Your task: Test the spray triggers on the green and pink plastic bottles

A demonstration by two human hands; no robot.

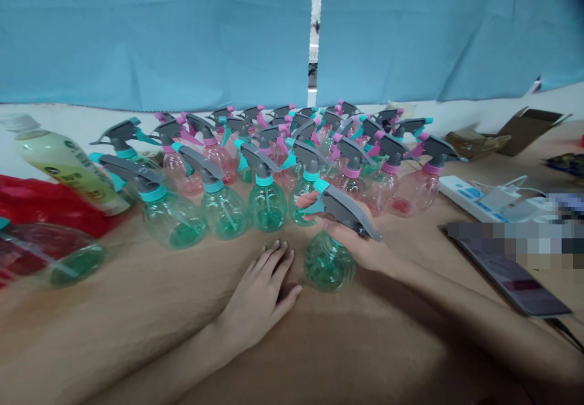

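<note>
A green spray bottle (329, 265) with a grey and turquoise trigger head stands at the front middle of the table. Wrapped round its neck, just under the head, is my right hand (360, 241); part of the grip is hidden behind the bottle. My left hand (260, 289) lies palm down on the table to the left of this bottle, fingers stretched out and holding nothing. Right behind the hands, a row of green spray bottles (267, 207) and pink spray bottles (417, 189) stands close together, with several more packed behind.
At the left are a drink bottle (68, 165), a red bag (27, 195) and a green spray bottle lying tilted (77, 265). A power strip (469, 198), a phone (511, 271) and an opened cardboard box (529, 128) are at the right. A blue cloth (182, 34) hangs behind.
</note>
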